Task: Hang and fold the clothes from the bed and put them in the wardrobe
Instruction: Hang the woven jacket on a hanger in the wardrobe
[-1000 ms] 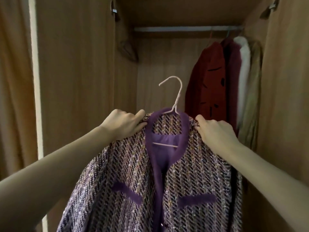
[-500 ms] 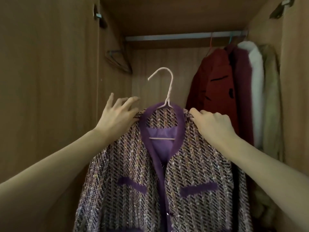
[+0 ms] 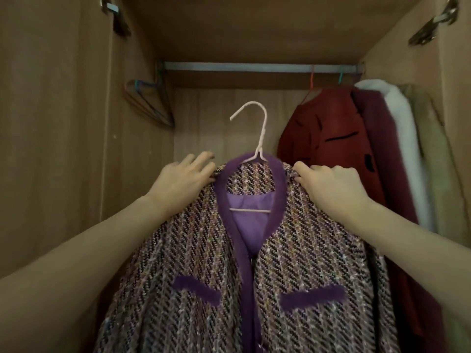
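Our left hand [image 3: 182,179] rests on the left shoulder of the tweed jacket [image 3: 244,263], its fingers [image 3: 201,159] stretched forward and fairly straight past the shoulder seam, the thumb tucked against the fabric. Our right hand [image 3: 331,186] pinches the jacket's right shoulder, fingers curled tight around the cloth just beside the purple collar. We hold the jacket up in the open wardrobe [image 3: 63,149], below the metal rail [image 3: 254,67] and not touching it. It sits on a pale pink hanger [image 3: 260,138] whose hook rises free between our hands, short of the rail; the hanger's lower bar shows inside the neckline. To the right of the jacket, a red coat [image 3: 328,149], a dark maroon garment [image 3: 377,154], a white fluffy one [image 3: 400,138] and a beige one [image 3: 430,154] hang from the rail. To the jacket's upper left, several bare wire hangers [image 3: 150,105] hang against the wardrobe's side wall.
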`<state>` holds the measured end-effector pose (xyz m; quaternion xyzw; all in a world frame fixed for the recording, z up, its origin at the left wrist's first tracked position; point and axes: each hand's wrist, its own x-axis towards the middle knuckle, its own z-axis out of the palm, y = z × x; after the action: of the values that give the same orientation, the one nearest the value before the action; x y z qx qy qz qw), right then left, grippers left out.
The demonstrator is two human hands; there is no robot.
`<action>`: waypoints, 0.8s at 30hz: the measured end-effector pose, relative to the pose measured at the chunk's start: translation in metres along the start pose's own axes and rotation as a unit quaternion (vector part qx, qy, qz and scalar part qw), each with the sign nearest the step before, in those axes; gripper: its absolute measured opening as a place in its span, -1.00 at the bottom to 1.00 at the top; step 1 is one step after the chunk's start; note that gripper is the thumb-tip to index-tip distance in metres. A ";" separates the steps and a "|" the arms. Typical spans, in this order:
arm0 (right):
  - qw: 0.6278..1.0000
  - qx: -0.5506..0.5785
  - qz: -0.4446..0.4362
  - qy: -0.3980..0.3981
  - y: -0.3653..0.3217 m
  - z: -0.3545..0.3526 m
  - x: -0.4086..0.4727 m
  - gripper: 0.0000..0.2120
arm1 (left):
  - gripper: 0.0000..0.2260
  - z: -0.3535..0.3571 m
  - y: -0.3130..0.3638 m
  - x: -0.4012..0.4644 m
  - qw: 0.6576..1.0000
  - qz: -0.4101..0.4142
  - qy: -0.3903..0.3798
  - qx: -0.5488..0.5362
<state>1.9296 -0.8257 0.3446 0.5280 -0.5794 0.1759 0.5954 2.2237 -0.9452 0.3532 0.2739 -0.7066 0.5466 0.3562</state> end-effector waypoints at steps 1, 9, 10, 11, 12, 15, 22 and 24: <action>1.000 -0.012 0.007 0.003 0.003 0.003 0.008 -0.84 | -0.78 0.011 -0.006 0.008 1.000 0.008 0.016 -0.001; 0.994 -0.083 0.020 0.072 0.049 0.023 0.064 -0.76 | -0.78 0.075 -0.026 0.089 0.992 0.023 0.120 -0.014; 0.993 -0.081 0.016 0.087 0.056 0.025 0.071 -0.77 | -0.79 0.082 -0.025 0.100 0.992 0.019 0.127 -0.020; 0.992 -0.082 0.013 0.099 0.062 0.027 0.078 -0.77 | -0.78 0.089 -0.024 0.111 0.991 0.016 0.133 -0.027; 0.991 -0.085 0.010 0.106 0.068 0.030 0.085 -0.77 | -0.78 0.095 -0.023 0.121 0.990 0.013 0.138 -0.032; 0.991 -0.092 0.011 0.092 0.085 0.043 0.106 -0.76 | -0.78 0.115 -0.018 0.150 0.988 -0.009 0.149 -0.041; 0.992 -0.108 0.025 0.067 0.118 0.093 0.128 -0.71 | -0.79 0.182 0.019 0.208 0.977 -0.125 0.126 -0.122; 0.991 -0.115 0.028 0.060 0.124 0.107 0.134 -0.72 | -0.78 0.199 0.026 0.223 0.975 -0.134 0.115 -0.136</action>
<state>1.8091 -0.9217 0.4905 0.4284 -0.5737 0.1555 0.6806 2.0299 -1.1311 0.4874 0.2502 -0.6859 0.4203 0.5388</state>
